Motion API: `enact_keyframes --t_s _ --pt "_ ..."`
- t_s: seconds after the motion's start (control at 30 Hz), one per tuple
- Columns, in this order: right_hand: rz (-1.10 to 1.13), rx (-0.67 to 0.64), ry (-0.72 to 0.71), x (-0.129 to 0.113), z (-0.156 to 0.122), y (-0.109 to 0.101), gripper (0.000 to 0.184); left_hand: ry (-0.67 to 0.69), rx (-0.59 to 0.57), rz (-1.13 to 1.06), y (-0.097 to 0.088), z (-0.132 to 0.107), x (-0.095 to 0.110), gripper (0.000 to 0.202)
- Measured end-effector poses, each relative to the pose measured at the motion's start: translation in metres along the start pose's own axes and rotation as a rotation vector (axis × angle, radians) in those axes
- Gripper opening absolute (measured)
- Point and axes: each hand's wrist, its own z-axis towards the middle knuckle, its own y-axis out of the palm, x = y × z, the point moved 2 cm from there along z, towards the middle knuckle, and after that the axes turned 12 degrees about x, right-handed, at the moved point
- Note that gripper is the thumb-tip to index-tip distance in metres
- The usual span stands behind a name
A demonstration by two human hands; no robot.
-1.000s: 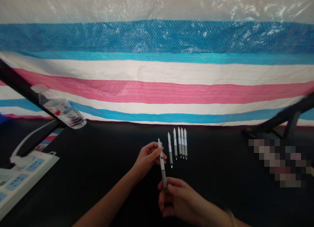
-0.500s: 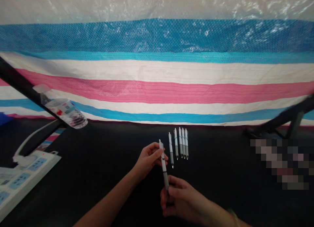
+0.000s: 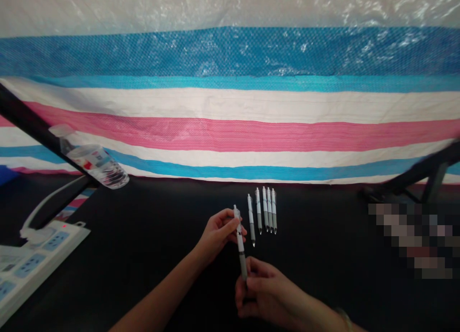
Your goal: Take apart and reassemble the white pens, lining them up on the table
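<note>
A white and grey retractable pen (image 3: 239, 243) stands tilted between my hands. My left hand (image 3: 218, 234) is shut on its white upper barrel, and my right hand (image 3: 264, 289) grips the grey lower end, whose tip is hidden in the fingers. Just beyond my left fingers, a row of several matching pens (image 3: 262, 214) lies side by side on the black tabletop (image 3: 323, 255), not touching my hands.
A white power strip (image 3: 36, 257) with a cable sits at the left edge. A plastic water bottle (image 3: 97, 159) lies on a black bar at upper left. A striped tarp (image 3: 230, 131) hangs behind the table, a black frame (image 3: 424, 174) stands at right, and a pixelated patch (image 3: 409, 241) covers the right.
Both hands and the pen have shifted slightly to the right. My grip on the pen looks the same, and the row of pens has not visibly changed.
</note>
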Motion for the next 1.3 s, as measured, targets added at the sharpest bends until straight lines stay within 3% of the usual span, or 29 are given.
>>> enact_keyframes --t_s 0.3,0.83,1.3 --pt "0.003 -0.001 0.008 0.0 -0.001 0.0 0.033 -0.001 0.015 0.01 0.001 0.0 0.001 0.041" --pt "-0.241 -0.018 0.055 0.009 0.005 -0.013 0.047 0.001 0.017 -0.023 0.008 -0.007 0.004 0.041" --pt "-0.108 -0.073 0.038 0.009 0.003 -0.01 0.048 0.011 0.057 -0.034 0.009 -0.01 0.002 0.042"
